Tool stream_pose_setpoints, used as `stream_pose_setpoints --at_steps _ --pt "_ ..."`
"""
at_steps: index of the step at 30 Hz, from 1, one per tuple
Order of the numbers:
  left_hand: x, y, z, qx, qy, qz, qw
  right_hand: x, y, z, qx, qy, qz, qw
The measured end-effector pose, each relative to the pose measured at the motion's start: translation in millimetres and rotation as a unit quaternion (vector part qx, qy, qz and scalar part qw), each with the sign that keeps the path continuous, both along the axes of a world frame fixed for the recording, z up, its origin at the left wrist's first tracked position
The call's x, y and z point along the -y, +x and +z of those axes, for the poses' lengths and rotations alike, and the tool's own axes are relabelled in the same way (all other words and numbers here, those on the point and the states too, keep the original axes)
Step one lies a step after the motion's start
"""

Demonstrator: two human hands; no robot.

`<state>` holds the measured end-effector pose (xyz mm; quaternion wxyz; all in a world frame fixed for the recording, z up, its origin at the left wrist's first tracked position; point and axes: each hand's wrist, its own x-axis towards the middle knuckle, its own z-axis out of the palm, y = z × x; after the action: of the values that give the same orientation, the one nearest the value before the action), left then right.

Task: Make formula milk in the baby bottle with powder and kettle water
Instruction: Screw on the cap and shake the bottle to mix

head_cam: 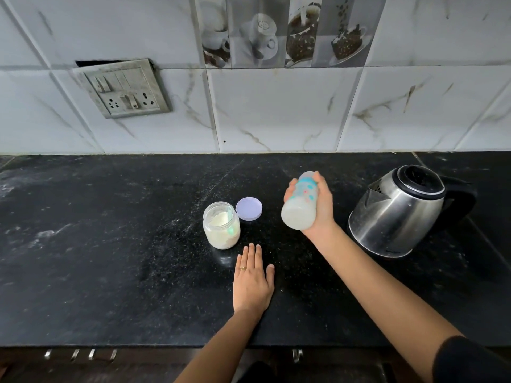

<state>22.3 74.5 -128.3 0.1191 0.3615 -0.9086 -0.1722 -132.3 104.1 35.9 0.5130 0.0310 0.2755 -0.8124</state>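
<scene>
Head view: uncapped powder jar [221,229], lid [249,208] at its 2 o'clock. At 5 o'clock the left hand [253,283] lies flat on the tabletop [110,244], fingers straight. At the kettle's [398,214] 9 o'clock the right hand [322,214] grips the tilted, milky bottle [298,208]. A loose top could spray milk into the open jar.

right hand [318,208] gripping tilted bottle [300,204]

One bottle [300,208], one jar [221,230], one scoop [229,215], one lid [249,208], one kettle [398,214]. Two hands: left hand [253,284], right hand [323,210].
</scene>
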Motion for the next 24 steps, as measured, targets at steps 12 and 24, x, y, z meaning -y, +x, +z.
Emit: stream_pose_setpoints --at_steps 12,24 --pt "-1.2 0.5 1.3 -0.009 0.009 0.0 1.0 -5.7 7.3 4.4 -0.017 -0.007 0.019 1.0" --pt "-0.6 0.4 1.7 0.0 0.005 -0.001 1.0 -11.7 12.2 0.2 -0.05 -0.029 0.075 0.996"
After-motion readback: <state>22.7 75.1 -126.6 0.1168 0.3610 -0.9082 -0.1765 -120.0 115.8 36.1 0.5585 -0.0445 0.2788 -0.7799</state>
